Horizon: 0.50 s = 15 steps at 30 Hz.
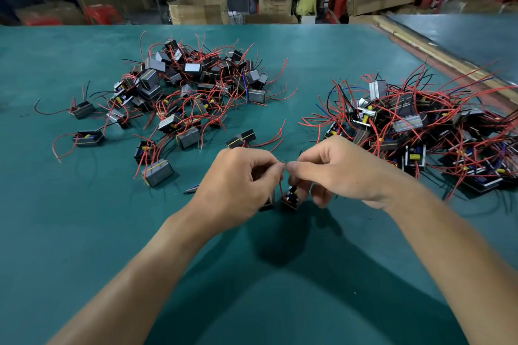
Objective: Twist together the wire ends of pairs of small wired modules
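My left hand point(238, 185) and my right hand point(336, 168) meet above the green table point(70, 232), fingertips pinching thin red wire ends point(283, 163) between them. Two small black modules hang below the hands: one point(290, 199) with a yellow and blue part shows under my right fingers, the other point(266, 204) is mostly hidden behind my left hand. A red wire point(281, 187) runs from the pinch down to the modules.
A heap of wired modules point(190, 84) lies at the back left, with loose ones point(157, 173) trailing toward me. A second tangled heap point(420, 131) sits at the right. Cardboard boxes point(199, 10) and people stand beyond the table's far edge.
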Each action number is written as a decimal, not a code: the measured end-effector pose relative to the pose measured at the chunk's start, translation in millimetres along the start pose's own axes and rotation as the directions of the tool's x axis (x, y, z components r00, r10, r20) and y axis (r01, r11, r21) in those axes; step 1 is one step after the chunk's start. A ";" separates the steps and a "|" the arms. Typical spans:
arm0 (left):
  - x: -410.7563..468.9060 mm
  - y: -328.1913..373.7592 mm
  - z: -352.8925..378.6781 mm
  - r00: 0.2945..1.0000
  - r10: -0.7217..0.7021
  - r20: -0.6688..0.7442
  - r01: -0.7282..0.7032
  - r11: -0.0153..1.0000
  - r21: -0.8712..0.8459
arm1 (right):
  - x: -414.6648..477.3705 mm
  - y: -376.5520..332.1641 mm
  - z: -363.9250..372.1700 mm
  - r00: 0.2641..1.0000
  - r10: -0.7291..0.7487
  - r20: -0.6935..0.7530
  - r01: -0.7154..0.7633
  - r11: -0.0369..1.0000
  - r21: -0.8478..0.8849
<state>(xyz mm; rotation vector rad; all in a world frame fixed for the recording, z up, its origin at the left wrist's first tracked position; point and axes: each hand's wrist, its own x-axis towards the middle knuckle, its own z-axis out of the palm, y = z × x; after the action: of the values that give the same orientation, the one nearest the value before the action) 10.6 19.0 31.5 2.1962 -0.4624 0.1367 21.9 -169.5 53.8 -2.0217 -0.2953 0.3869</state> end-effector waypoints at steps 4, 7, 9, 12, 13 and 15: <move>-1.8 1.1 -2.0 0.996 0.088 -0.027 -0.086 0.994 0.069 | -2.3 -5.2 2.5 0.998 0.002 0.055 -0.010 0.991 0.137; -1.9 1.7 -2.0 0.994 0.105 -0.029 -0.102 0.991 0.090 | -4.6 -7.2 -1.6 0.999 -0.050 0.019 0.046 0.983 0.177; -2.2 1.2 -1.6 0.993 0.116 -0.030 -0.113 0.989 0.095 | -4.4 -6.9 -1.4 0.998 -0.055 0.004 0.053 0.978 0.200; -2.8 0.2 -2.1 0.989 0.143 -0.035 -0.138 0.983 0.119 | -2.2 -5.3 0.6 0.998 -0.052 -0.022 0.056 0.978 0.200; -3.0 0.3 -2.6 0.989 0.145 -0.034 -0.139 0.982 0.127 | -1.6 -5.1 0.3 0.999 -0.048 -0.023 0.051 0.979 0.198; -2.8 0.8 -2.8 0.990 0.141 -0.029 -0.136 0.981 0.136 | -0.6 -3.9 -1.3 0.999 -0.043 -0.013 0.044 0.978 0.202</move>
<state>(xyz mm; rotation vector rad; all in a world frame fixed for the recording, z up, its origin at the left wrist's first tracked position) 7.9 21.5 33.1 2.2875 -0.6001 0.2924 21.7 -169.0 57.8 -1.8144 -0.2831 0.3661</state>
